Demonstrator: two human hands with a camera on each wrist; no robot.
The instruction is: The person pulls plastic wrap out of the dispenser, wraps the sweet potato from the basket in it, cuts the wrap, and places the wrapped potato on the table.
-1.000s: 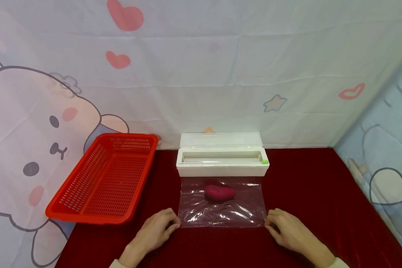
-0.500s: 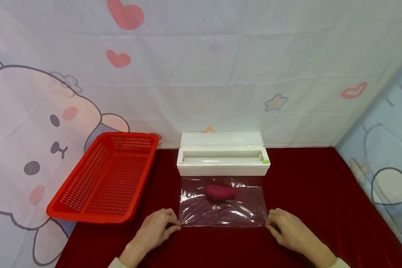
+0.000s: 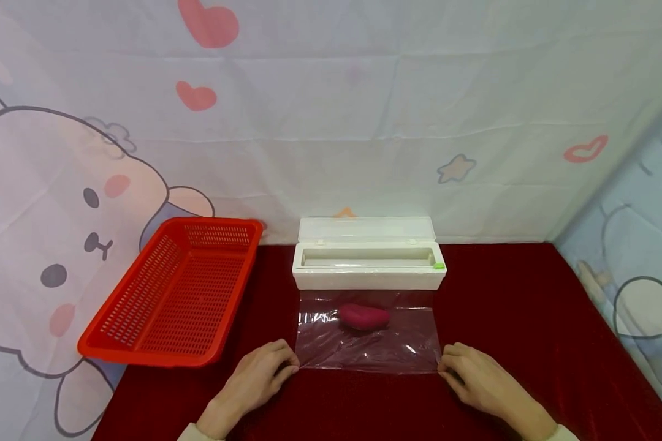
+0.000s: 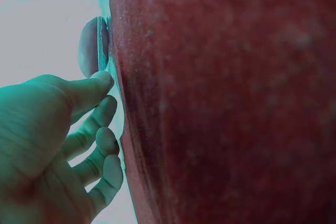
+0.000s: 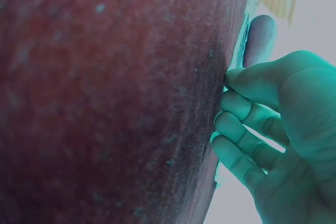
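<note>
A sheet of clear plastic wrap [image 3: 364,358] stretches toward me from a white cling film dispenser [image 3: 369,280], whose lid stands raised. On the sheet lies a purple-red sweet potato [image 3: 364,316], left of its middle. My left hand [image 3: 259,375] pinches the sheet's near left corner between thumb and fingertips. At the near right corner, my right hand [image 3: 477,380] pinches the film the same way. In the left wrist view the thumb and index fingertip meet at the film's edge, and the sweet potato [image 4: 90,48] shows behind. The right wrist view has the sweet potato [image 5: 260,39] beyond the thumb.
A red plastic basket [image 3: 168,356] with slotted walls stands to the left of the film. Dark red cloth [image 3: 507,306] covers the table. Behind rises a pale printed curtain [image 3: 320,122], and another side of it closes off the right. A green slider [image 3: 439,266] sits on the dispenser.
Both hands keep their pinch on the corners. The left hand has lifted slightly away from me, and the glare and creases on the film have shifted. The sweet potato stays in place.
</note>
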